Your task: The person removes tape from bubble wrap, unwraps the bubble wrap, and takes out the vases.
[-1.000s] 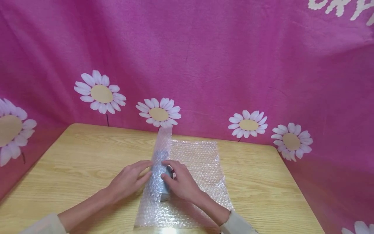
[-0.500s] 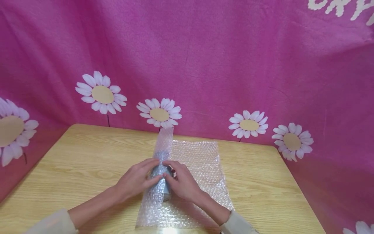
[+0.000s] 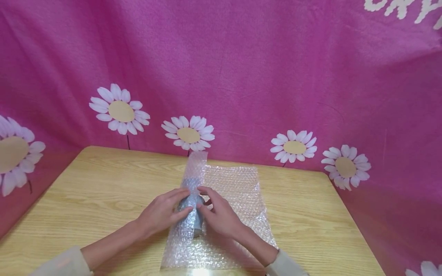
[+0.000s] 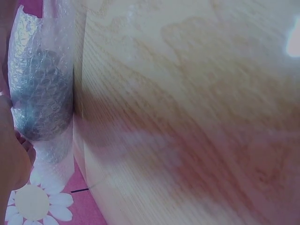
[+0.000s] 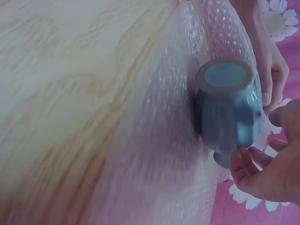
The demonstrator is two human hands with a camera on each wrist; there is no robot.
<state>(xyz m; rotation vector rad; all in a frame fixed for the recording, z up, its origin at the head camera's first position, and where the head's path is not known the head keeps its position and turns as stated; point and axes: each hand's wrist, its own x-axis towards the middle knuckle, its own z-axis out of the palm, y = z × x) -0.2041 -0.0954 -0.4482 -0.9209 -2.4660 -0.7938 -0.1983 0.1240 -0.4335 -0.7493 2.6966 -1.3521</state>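
A blue-grey glazed ceramic pot (image 5: 216,115) lies on its side on a sheet of bubble wrap (image 3: 235,191), its ring foot facing the near side. One flap of the wrap is folded over the pot's left part, which shows through the bubbles in the left wrist view. My left hand (image 3: 160,212) holds this flap against the pot, fingers and thumb bent round it. On the other side, my right hand (image 3: 221,216) has loosely bent fingers; its fingertips (image 5: 239,157) are right at the pot's bare side, with the thumb slightly away.
The bubble wrap's right part lies flat on the wooden table (image 3: 304,214); its folded strip reaches the table's back edge. A pink cloth (image 3: 241,76) printed with white daisies hangs behind and at both sides.
My left hand has moved right, bringing the flap further over the pot. The right hand has lately drawn back slightly to the right, its fingers loosening from the pot.
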